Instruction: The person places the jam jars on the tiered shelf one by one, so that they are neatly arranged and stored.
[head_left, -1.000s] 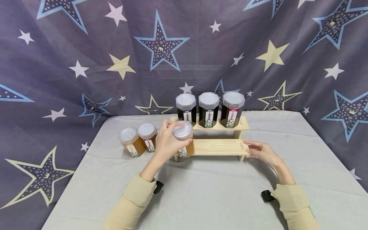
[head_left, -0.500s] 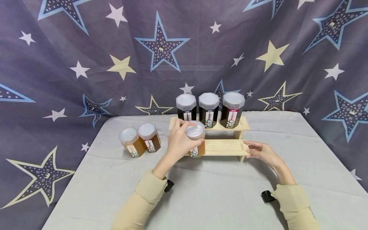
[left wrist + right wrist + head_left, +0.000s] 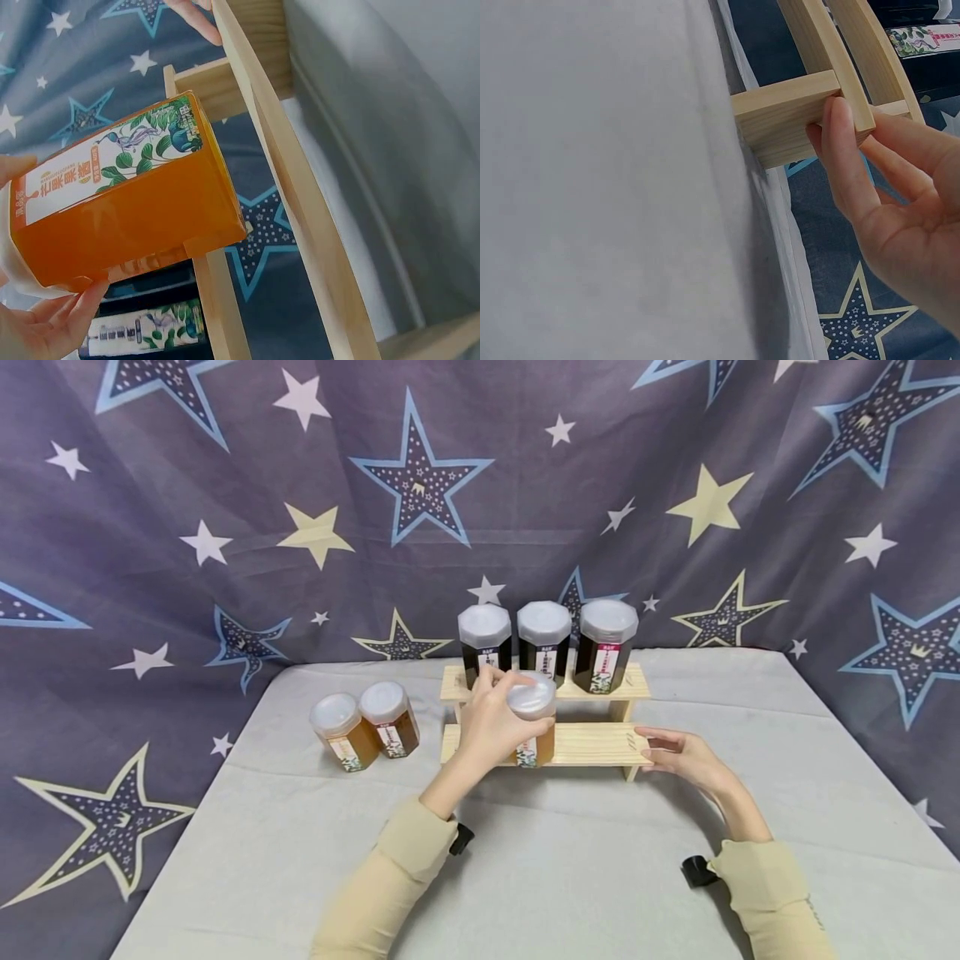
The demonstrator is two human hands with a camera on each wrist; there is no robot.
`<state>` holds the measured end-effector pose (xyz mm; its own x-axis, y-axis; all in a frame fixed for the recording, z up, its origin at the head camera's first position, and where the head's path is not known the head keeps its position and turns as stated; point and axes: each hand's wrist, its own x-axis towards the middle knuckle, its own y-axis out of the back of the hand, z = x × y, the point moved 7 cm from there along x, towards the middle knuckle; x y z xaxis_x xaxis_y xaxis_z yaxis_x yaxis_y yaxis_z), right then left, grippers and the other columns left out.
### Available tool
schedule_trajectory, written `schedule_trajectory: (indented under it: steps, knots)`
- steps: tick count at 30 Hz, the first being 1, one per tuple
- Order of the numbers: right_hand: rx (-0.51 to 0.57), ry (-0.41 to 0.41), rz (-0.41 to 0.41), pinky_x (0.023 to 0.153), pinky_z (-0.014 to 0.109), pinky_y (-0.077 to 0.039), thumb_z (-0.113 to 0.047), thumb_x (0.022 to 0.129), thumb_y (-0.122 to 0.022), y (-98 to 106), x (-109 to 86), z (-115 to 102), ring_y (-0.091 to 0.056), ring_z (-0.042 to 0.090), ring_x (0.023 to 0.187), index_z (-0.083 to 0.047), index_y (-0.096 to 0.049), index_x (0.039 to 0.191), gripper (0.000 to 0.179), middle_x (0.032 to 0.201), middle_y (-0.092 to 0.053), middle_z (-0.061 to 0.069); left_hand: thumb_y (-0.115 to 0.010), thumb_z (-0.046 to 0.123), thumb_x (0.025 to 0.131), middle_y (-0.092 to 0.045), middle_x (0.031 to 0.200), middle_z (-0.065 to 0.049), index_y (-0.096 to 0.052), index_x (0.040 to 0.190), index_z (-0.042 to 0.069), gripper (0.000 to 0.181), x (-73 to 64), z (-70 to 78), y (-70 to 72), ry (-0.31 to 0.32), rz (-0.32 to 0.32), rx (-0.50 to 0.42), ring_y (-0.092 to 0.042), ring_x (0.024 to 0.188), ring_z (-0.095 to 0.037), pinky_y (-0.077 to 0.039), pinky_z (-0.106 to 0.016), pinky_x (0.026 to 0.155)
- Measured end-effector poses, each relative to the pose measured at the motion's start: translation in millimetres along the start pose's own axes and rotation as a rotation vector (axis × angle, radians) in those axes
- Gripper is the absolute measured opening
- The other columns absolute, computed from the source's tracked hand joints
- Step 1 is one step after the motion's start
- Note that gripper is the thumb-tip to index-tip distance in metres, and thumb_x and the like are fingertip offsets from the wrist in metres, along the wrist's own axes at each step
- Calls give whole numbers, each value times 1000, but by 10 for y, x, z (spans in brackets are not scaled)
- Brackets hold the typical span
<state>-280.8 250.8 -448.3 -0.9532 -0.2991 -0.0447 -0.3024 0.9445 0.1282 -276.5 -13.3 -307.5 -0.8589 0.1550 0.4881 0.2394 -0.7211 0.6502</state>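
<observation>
My left hand (image 3: 489,718) grips an orange jam jar (image 3: 127,202) by its translucent white lid, thumb and fingers on opposite sides. The jar (image 3: 544,745) is over the lower tier of a two-tier wooden rack (image 3: 596,743), left of its middle. In the left wrist view a gap shows between the jar's base and the board. My right hand (image 3: 684,762) pinches the lower board's right end, thumb and fingers on its two faces, as the right wrist view shows. Three dark jars, including the right one (image 3: 606,652), stand in a row on the upper tier.
An amber jar (image 3: 347,735) and a reddish-brown jar (image 3: 390,722) stand side by side on the grey-white cloth (image 3: 570,868), left of the rack. A star-patterned curtain (image 3: 525,485) hangs behind the table.
My left hand has carried the orange jar rightward along the lower tier, from its left end toward the middle. My right hand has stayed at the board's right end.
</observation>
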Motion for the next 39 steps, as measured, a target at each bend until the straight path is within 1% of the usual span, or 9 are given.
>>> schedule_trajectory:
  steps: [3,8,12,15,20,22,30,37,39]
  knots:
    - [-3,-2,4,76,32,-49,-1,85,-53,-1,4,-12,-62,11,81,18,-30,127,51,116,-49,30,-79,35,55,-44,98,-3,-62,97,17,49,28,40,-49,-2,-12,4,-48,88,-19,-43,-33,66]
    - [-3,-1,6,76,32,-49,-1,85,-53,9,5,-18,-62,10,82,18,-30,127,52,113,-52,26,-79,36,56,-43,98,-4,-61,98,18,49,63,114,-139,1,-35,4,-47,88,-19,-43,-31,66]
    - [-5,-3,6,76,33,-49,-1,85,-54,23,6,-6,-62,9,82,18,-30,127,52,109,-57,18,-79,36,57,-43,97,-2,-61,98,19,49,85,171,-228,14,-59,4,-47,87,-17,-42,-30,67]
    - [-7,-8,8,76,33,-49,-1,85,-54,33,9,5,-62,9,82,18,-30,127,52,107,-59,13,-79,37,57,-43,96,-2,-61,98,19,48,96,220,-288,9,-67,9,-47,86,-17,-41,-28,66]
    - [-15,-19,3,78,35,-48,-2,86,-53,20,4,-12,-61,8,83,16,-30,128,52,114,-51,27,-78,37,57,-44,98,-2,-61,97,19,47,113,280,-391,4,-78,18,-48,85,-16,-40,-24,61]
    - [-17,-19,3,78,34,-48,-2,86,-53,15,4,-19,-61,7,84,16,-30,128,52,116,-48,30,-78,37,57,-44,98,-2,-61,97,20,47,117,297,-438,5,-86,24,-48,85,-16,-40,-24,62]
    - [-25,2,2,77,34,-49,-2,85,-53,22,14,3,-61,9,83,18,-31,127,51,114,-54,18,-77,38,57,-43,97,-3,-60,97,21,46,132,354,-583,-18,-91,59,-47,85,-16,-38,-23,60]
    - [-23,-5,0,77,33,-49,-2,86,-53,9,1,-4,-62,9,82,18,-31,127,50,120,-46,29,-77,37,57,-41,96,-2,-59,95,20,45,141,396,-682,-25,-92,50,-45,84,-13,-36,-22,60]
    - [-23,0,-5,77,33,-49,-1,86,-52,4,-3,-9,-61,9,82,18,-31,127,50,121,-46,28,-76,37,58,-41,96,-2,-58,96,20,45,143,411,-706,-32,-92,64,-44,85,-13,-36,-22,60]
